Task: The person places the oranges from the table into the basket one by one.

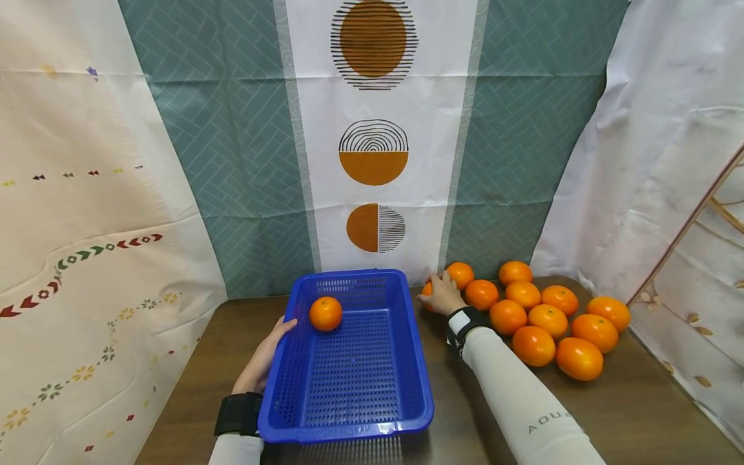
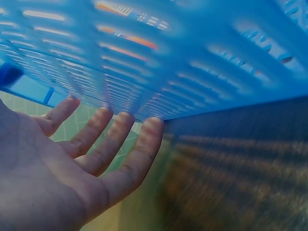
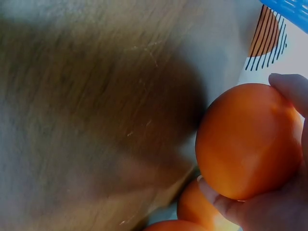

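Note:
A blue perforated plastic basket [image 1: 354,429] has one orange [image 1: 325,314] in its far left corner. At the basket's left side, my left hand [image 1: 264,358] holds it, with the thumb at the rim. The left wrist view shows the four fingers of that left hand [image 2: 103,149] touching the slotted blue outside of the basket [image 2: 159,62]. To the right of the basket, my right hand [image 1: 444,295] grips another orange [image 3: 250,142] between thumb and fingers. In the head view that orange [image 1: 427,289] is mostly covered by the hand.
Several loose oranges [image 1: 547,321] are grouped on the right of the brown wooden table [image 1: 465,407]. One of them [image 1: 460,274] lies just beyond my right hand. Patterned cloths [image 1: 244,161] hang behind the table and along both sides.

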{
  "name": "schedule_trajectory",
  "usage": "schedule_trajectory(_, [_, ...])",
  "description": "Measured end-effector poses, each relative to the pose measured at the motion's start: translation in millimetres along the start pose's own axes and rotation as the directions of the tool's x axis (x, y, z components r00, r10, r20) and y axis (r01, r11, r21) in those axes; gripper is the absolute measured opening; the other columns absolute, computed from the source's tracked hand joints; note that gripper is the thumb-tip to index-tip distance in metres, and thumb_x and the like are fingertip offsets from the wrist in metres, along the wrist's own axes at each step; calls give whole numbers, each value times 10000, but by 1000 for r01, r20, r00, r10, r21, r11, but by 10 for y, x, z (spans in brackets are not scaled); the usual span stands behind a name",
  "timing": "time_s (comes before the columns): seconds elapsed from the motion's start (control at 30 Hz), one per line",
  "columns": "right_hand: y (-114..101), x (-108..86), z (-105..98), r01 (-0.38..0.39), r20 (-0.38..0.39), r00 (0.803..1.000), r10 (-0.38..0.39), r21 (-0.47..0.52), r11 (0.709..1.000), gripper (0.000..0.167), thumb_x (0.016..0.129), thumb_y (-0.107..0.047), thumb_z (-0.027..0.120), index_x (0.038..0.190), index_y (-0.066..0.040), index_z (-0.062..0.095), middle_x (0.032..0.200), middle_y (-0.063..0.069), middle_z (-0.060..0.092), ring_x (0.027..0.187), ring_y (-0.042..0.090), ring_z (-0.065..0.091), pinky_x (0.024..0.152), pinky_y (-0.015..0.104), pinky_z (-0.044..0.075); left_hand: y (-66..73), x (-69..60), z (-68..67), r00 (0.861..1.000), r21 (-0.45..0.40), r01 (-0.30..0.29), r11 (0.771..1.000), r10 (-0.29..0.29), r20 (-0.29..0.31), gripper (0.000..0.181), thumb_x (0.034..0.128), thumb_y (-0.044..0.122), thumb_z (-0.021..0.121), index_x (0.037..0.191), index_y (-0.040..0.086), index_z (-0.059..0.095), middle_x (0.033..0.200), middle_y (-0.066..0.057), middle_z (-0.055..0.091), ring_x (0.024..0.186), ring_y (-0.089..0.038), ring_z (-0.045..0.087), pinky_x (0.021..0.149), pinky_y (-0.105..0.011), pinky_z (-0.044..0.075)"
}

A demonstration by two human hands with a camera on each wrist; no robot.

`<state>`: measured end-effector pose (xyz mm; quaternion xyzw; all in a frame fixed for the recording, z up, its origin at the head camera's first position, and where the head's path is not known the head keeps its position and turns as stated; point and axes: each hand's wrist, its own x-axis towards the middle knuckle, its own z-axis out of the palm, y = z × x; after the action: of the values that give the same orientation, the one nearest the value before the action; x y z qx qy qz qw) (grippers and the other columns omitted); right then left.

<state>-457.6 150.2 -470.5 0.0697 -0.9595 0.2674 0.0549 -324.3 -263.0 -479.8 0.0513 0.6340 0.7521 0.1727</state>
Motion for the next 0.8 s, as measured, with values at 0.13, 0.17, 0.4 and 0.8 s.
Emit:
schedule_trajectory(0.13, [-36, -8, -37, -1, 36, 999, 2, -31, 1000, 433, 938, -276, 766, 1243, -22, 595, 1231, 318, 490, 1112, 520, 493, 912, 601, 467, 11, 5, 5, 1000, -3, 4, 1000, -4, -13, 612, 1111, 499, 405, 1634, 352, 124, 1608, -248, 312, 1285, -420, 531, 984, -533, 531])
schedule_trajectory(0.17, [-47, -14, -49, -4, 47, 999, 6, -39, 999, 435, 943, -279, 761, 1253, -24, 594, 1223, 321, 499, 1113, 521, 498, 913, 596, 469, 13, 5, 6, 1000, -2, 4, 1000, -4, -15, 613, 1111, 498, 407, 1634, 349, 124, 1604, -249, 316, 1276, -415, 538, 979, -528, 534])
schedule_trajectory(0.4, [-106, -49, -119, -44, 94, 994, 50, -63, 997, 470, 966, -301, 736, 1300, -13, 571, 1220, 372, 519, 1134, 560, 540, 947, 608, 482, 10, 1, 6, 1000, -12, 11, 1000, -11, -16, 607, 1112, 495, 409, 1630, 353, 126, 1593, -260, 329, 1253, -410, 558, 969, -531, 539])
schedule_trajectory(0.8, [-149, -116, -88, 7, 70, 998, -3, -48, 999, 489, 899, -224, 772, 1275, 20, 577, 1200, 306, 497, 1046, 517, 516, 887, 568, 489, -3, 16, 3, 1000, -20, -7, 1000, 8, 17, 604, 1120, 471, 395, 1638, 334, 115, 1601, -272, 302, 1288, -425, 527, 972, -527, 531])
